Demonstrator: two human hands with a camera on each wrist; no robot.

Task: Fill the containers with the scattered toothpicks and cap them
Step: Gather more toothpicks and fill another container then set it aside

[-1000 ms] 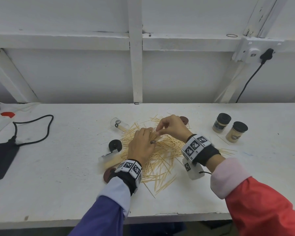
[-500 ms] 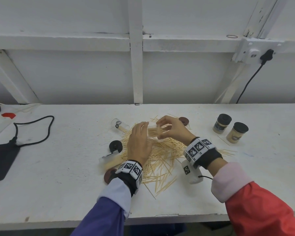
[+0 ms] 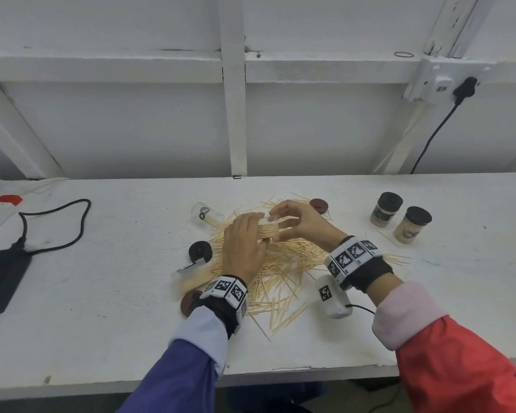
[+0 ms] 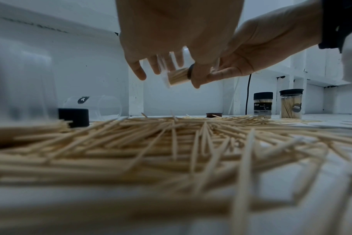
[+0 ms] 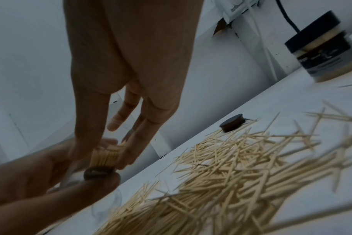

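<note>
Above the heap of thin, pale wooden toothpicks (image 3: 280,260) on the white table (image 3: 102,293), the left hand (image 3: 245,248) and right hand (image 3: 301,225) together grasp a small clear plastic container (image 3: 268,229) packed with a toothpick bundle, a dark round cap (image 4: 190,73) at one end. A clear empty container (image 3: 207,216) lies on its side just beyond the heap, loose round caps (image 3: 200,250) lie at its edges, and two filled, black-capped jars (image 3: 399,216) stand well apart at right.
</note>
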